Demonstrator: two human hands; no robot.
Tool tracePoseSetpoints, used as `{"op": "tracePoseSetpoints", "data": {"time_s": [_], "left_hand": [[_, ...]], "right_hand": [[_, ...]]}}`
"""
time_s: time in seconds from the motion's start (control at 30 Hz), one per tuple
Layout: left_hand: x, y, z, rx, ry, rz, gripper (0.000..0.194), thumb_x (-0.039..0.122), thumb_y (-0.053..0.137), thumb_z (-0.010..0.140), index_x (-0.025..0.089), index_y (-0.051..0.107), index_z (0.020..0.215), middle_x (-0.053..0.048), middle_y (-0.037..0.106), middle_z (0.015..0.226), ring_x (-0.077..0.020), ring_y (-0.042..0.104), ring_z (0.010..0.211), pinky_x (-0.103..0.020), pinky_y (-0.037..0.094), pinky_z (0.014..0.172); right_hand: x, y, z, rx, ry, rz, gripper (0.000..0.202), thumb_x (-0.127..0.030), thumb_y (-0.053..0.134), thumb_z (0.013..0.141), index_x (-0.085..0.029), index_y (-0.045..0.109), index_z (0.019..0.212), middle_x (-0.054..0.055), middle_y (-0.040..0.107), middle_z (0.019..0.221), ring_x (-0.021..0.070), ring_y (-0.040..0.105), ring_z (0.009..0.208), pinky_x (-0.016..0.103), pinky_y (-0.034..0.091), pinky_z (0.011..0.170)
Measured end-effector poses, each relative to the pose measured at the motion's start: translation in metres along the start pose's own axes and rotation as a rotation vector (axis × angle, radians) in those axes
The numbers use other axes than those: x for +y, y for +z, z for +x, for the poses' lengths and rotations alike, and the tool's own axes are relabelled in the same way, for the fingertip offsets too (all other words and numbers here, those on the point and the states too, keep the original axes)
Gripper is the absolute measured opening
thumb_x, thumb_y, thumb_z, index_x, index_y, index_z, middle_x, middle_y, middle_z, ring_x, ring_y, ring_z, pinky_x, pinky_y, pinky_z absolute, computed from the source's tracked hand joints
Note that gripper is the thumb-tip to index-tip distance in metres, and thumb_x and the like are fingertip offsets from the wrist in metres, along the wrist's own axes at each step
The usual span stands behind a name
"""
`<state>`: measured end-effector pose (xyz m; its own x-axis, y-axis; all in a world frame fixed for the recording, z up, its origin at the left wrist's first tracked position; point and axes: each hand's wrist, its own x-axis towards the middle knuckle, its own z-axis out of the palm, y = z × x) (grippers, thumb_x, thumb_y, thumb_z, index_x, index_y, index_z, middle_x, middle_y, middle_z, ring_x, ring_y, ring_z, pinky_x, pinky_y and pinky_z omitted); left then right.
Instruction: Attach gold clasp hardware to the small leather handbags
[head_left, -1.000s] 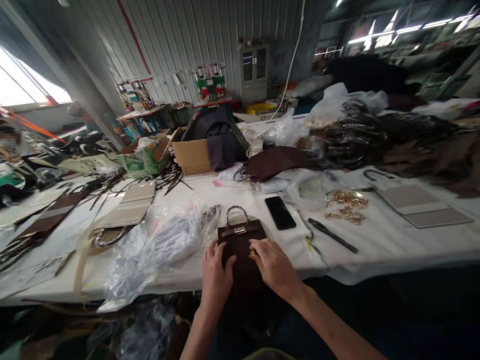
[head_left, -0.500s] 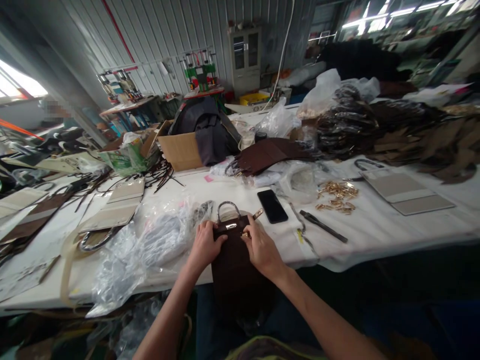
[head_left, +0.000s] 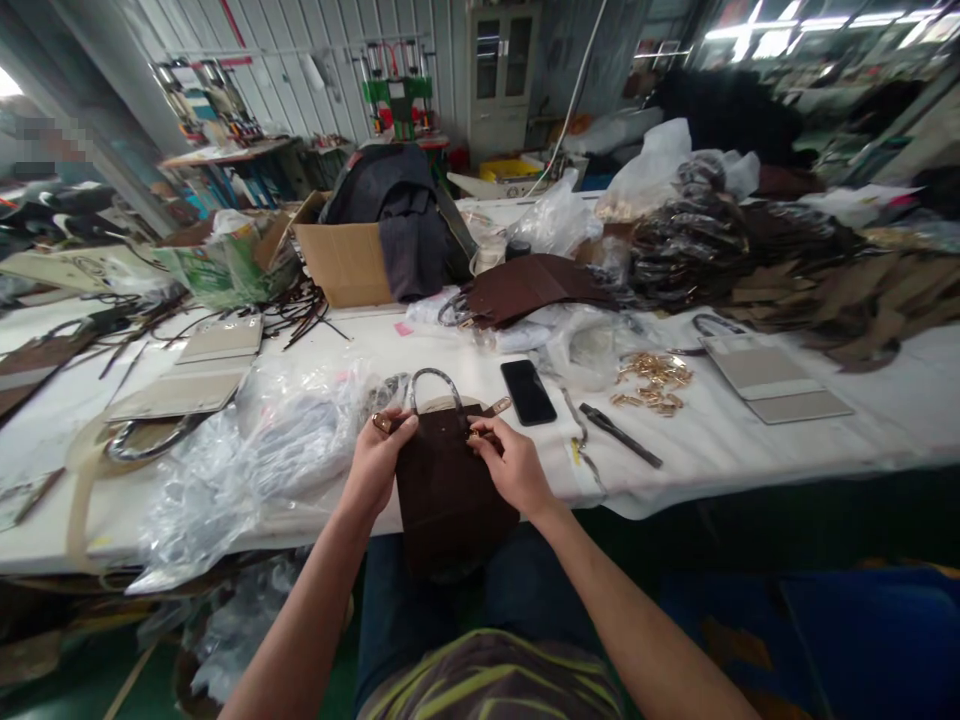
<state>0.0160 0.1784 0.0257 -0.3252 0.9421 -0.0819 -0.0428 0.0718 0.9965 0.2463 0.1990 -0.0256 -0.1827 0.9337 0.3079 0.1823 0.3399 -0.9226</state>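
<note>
Both hands grip the dark brown handbag (head_left: 448, 480) at the white table's (head_left: 750, 450) near edge, left hand (head_left: 379, 462) pinching its upper left corner, right hand (head_left: 512, 465) its clasp side, beside a black phone (head_left: 528, 391); behind it, an open cardboard box (head_left: 345, 262) holds dark cloth (head_left: 401, 225); no writing is legible.

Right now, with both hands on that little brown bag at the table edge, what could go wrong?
1. The brown bag hangs partly past the table edge; if the left hand or right hand loosens, it may drop into the lap.
2. The phone lies just beyond the right hand; a sweep of the wrist could knock it.
3. The gold fittings lie loose nearby and could scatter if bumped.
</note>
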Motion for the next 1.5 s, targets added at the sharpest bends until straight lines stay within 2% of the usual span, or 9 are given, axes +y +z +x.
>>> {"op": "tracePoseSetpoints", "data": {"time_s": [0.07,0.13,0.27,0.43,0.7,0.87,1.17,1.33,1.5], "left_hand": [[-0.007,0.003,-0.006,0.027,-0.083,-0.115,0.061,0.053,0.091,0.073,0.018,0.070,0.119,-0.006,0.077,0.101,-0.0230,0.072,0.091,-0.036,0.057,0.088],[-0.009,0.005,-0.009,0.013,-0.143,-0.202,0.061,0.049,0.092,0.070,0.016,0.074,0.117,-0.007,0.078,0.097,-0.0250,0.074,0.089,-0.038,0.059,0.086],[-0.009,0.008,-0.013,-0.018,-0.186,-0.312,0.049,0.040,0.092,0.069,0.015,0.080,0.110,-0.008,0.080,0.095,-0.0263,0.076,0.090,-0.038,0.062,0.088],[-0.018,0.009,-0.014,0.027,-0.217,-0.357,0.036,0.032,0.090,0.065,0.017,0.077,0.095,-0.007,0.079,0.089,-0.0264,0.076,0.087,-0.037,0.062,0.082],[-0.030,0.010,-0.014,0.072,-0.250,-0.376,0.036,0.035,0.090,0.063,0.020,0.072,0.092,-0.004,0.076,0.084,-0.0243,0.072,0.079,-0.037,0.061,0.077],[-0.033,0.010,-0.012,0.082,-0.257,-0.379,0.041,0.036,0.091,0.063,0.022,0.072,0.096,-0.002,0.074,0.082,-0.0265,0.073,0.083,-0.038,0.062,0.076],[-0.032,0.012,-0.013,0.093,-0.256,-0.370,0.031,0.035,0.085,0.065,0.020,0.074,0.091,-0.003,0.074,0.079,-0.0260,0.073,0.080,-0.034,0.058,0.070],[-0.032,0.015,-0.014,0.100,-0.240,-0.356,0.030,0.035,0.084,0.066,0.021,0.073,0.090,-0.002,0.073,0.077,-0.0239,0.070,0.076,-0.033,0.056,0.069],[-0.035,0.013,-0.017,0.103,-0.231,-0.337,0.028,0.036,0.085,0.068,0.022,0.072,0.088,-0.002,0.072,0.078,-0.0233,0.068,0.076,-0.032,0.054,0.070]], "right_hand": [[-0.007,-0.002,0.006,-0.036,0.017,0.041,0.018,-0.034,0.074,0.105,-0.022,0.079,0.119,0.009,0.087,0.108,0.0257,0.084,0.088,0.035,0.069,0.082],[-0.013,0.000,0.011,-0.027,0.016,0.044,0.017,-0.032,0.075,0.105,-0.022,0.081,0.117,0.008,0.087,0.104,0.0260,0.084,0.088,0.035,0.070,0.081],[-0.019,0.011,0.014,0.013,-0.150,-0.095,0.017,-0.025,0.073,0.107,-0.024,0.081,0.121,0.010,0.085,0.119,0.0291,0.083,0.108,0.042,0.069,0.101],[-0.019,0.016,0.022,-0.069,-0.385,-0.262,0.031,-0.017,0.057,0.113,-0.026,0.075,0.137,0.013,0.079,0.132,0.0292,0.075,0.129,0.048,0.060,0.120],[-0.022,-0.008,0.049,-0.358,-0.377,-0.311,0.033,-0.009,0.065,0.106,-0.024,0.081,0.131,0.010,0.082,0.127,0.0272,0.079,0.118,0.043,0.063,0.109],[-0.021,-0.009,0.055,-0.352,-0.338,-0.333,0.024,-0.011,0.074,0.098,-0.021,0.084,0.118,0.008,0.087,0.112,0.0255,0.083,0.101,0.038,0.066,0.095],[-0.018,-0.008,0.056,-0.401,-0.449,-0.370,0.030,-0.007,0.067,0.097,-0.022,0.087,0.114,0.009,0.087,0.117,0.0268,0.083,0.110,0.042,0.067,0.103],[-0.023,-0.005,0.060,-0.383,-0.419,-0.442,0.027,-0.005,0.071,0.094,-0.020,0.088,0.108,0.009,0.087,0.111,0.0267,0.083,0.101,0.039,0.066,0.095],[-0.030,-0.006,0.063,-0.468,-0.423,-0.501,0.025,-0.003,0.072,0.093,-0.019,0.088,0.103,0.009,0.087,0.105,0.0267,0.082,0.097,0.038,0.064,0.090]]}}
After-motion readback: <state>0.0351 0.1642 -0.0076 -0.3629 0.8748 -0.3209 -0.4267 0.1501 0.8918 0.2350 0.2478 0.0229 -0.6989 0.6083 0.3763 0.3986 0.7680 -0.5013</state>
